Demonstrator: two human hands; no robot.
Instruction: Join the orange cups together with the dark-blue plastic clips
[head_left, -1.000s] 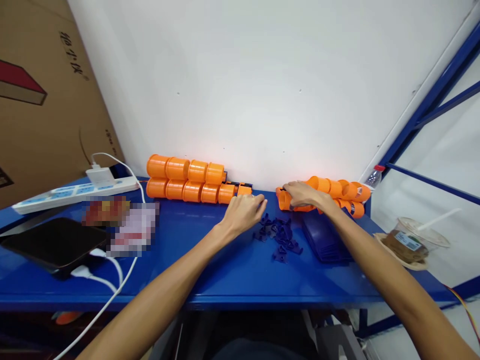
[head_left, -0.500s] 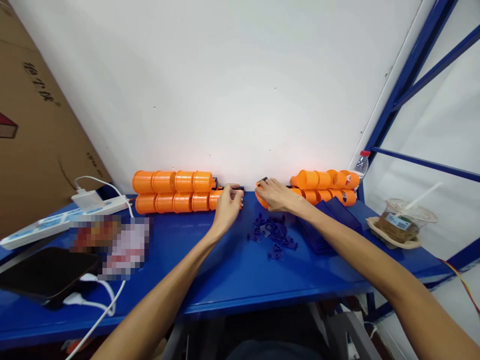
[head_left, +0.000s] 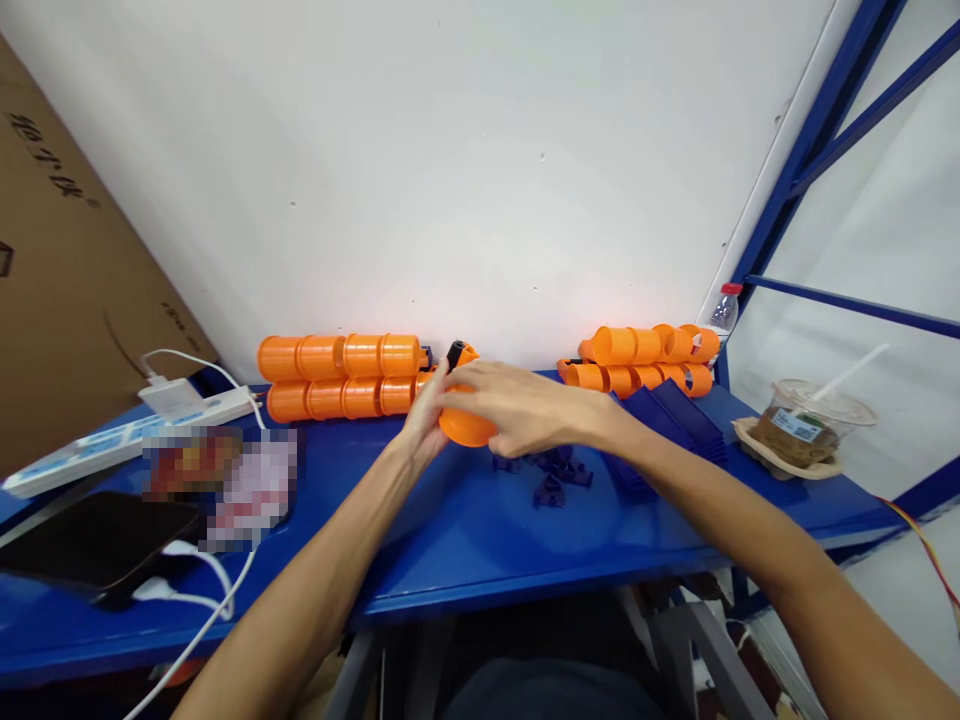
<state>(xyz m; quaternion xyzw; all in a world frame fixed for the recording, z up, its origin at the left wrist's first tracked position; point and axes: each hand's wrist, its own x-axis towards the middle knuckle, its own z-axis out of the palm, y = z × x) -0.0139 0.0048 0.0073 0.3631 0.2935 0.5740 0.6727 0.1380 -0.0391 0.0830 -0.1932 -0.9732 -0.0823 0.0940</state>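
An orange plastic cup-shaped piece (head_left: 468, 428) with a black part sticking up from it is between my two hands, over the back of the blue table. From above, my right hand (head_left: 521, 402) grips it, thumb near its lower right side. My left hand (head_left: 427, 418) is closed against its left side, some of its fingers hidden behind the piece. Left of my hands lie two stacked rows of orange cup-shaped pieces (head_left: 326, 398). More orange pieces (head_left: 619, 345) are stacked at the back right. Small dark blue plastic parts (head_left: 553, 488) are scattered below my right hand.
Dark blue flat panels (head_left: 679, 420) lie under my right forearm. A drink cup (head_left: 806, 425) sits in a carton holder at the right, near a bottle (head_left: 725, 308). On the left are a power strip (head_left: 124, 440), a black phone-like device (head_left: 97, 540) and white cables.
My right hand has brought an orange piece leftward from the right-hand stack to my left hand. My left hand has moved slightly left and down, off the row end, and now meets it.
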